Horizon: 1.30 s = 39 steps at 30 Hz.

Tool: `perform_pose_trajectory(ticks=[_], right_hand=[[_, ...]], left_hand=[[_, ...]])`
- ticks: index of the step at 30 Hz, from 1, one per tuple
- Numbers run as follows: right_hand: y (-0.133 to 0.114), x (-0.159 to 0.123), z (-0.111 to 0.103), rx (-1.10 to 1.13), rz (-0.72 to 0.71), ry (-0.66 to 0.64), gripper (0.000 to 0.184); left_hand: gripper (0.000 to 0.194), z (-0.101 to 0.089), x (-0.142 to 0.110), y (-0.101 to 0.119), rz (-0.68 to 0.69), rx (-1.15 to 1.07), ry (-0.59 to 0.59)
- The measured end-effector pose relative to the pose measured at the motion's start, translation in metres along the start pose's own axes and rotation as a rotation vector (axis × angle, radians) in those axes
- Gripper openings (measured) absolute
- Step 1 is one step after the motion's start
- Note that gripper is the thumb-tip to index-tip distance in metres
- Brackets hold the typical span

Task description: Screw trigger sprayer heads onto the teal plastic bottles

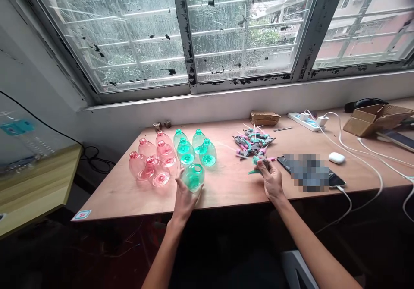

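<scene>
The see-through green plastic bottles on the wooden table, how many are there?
5. Four stand in a cluster by the pink bottles: two behind, two in front. The fifth is in the left hand. None seems hidden.

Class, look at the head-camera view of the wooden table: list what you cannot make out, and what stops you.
- Phone screen: blurred out.
- Right hand's grasp: fingers cover the small green sprayer part; its shape is unclear.
- Sprayer heads pile: too small and tangled to count.
- Cardboard box: contents hidden by its flaps.
- Green bottle: its base is hidden behind the left hand.
</scene>
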State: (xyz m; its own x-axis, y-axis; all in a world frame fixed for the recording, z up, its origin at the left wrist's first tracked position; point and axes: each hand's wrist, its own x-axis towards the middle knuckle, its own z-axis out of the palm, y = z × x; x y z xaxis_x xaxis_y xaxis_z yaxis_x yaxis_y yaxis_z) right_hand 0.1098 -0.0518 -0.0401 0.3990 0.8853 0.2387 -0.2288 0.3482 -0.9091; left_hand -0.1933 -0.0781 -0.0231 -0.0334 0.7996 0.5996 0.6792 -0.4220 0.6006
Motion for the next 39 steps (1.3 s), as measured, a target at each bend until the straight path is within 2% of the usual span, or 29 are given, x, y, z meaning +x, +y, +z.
perform_pose_trajectory(ticks=[5,13,17,20,23,25,27,29,32,35,39], right_hand=[[-0.008,-0.012,0.000,0.090,0.094,-0.093,0.036],[0.000,-0.016,-0.001,0.052,0.128,-0.176,0.035],[-0.006,-0.017,0.000,-0.008,0.164,-0.265,0.048],[-0.008,-0.018,0.003,-0.038,0.224,-0.311,0.059],[-0.007,-0.018,0.008,-0.017,0.261,-0.307,0.050],[-0.007,-0.018,0.012,0.000,0.271,-0.327,0.048],[-0.009,-0.019,0.016,0.012,0.292,-0.377,0.049],[-0.012,-0.022,0.022,0.018,0.318,-0.432,0.049],[-0.014,-0.029,0.032,0.031,0.360,-0.502,0.047],[-0.010,-0.036,0.043,0.021,0.379,-0.564,0.051],[-0.006,-0.040,0.049,0.010,0.345,-0.571,0.047]], left_hand=[[0.077,-0.003,-0.004,0.012,0.057,0.211,0.028],[0.084,0.000,-0.005,0.011,0.087,0.285,-0.038],[0.087,0.001,-0.005,0.010,0.158,0.300,-0.112],[0.087,0.000,-0.004,0.007,0.192,0.187,-0.139],[0.084,-0.003,-0.003,0.003,0.149,-0.046,-0.191],[0.088,-0.006,-0.001,0.000,0.047,-0.232,-0.214],[0.088,-0.011,0.001,-0.003,-0.111,-0.414,-0.232],[0.077,-0.015,0.003,-0.005,-0.229,-0.533,-0.252],[0.061,-0.018,0.007,-0.006,-0.257,-0.565,-0.269],[0.061,-0.017,0.009,-0.005,-0.259,-0.570,-0.281],[0.063,-0.019,0.010,-0.001,-0.264,-0.574,-0.307]])
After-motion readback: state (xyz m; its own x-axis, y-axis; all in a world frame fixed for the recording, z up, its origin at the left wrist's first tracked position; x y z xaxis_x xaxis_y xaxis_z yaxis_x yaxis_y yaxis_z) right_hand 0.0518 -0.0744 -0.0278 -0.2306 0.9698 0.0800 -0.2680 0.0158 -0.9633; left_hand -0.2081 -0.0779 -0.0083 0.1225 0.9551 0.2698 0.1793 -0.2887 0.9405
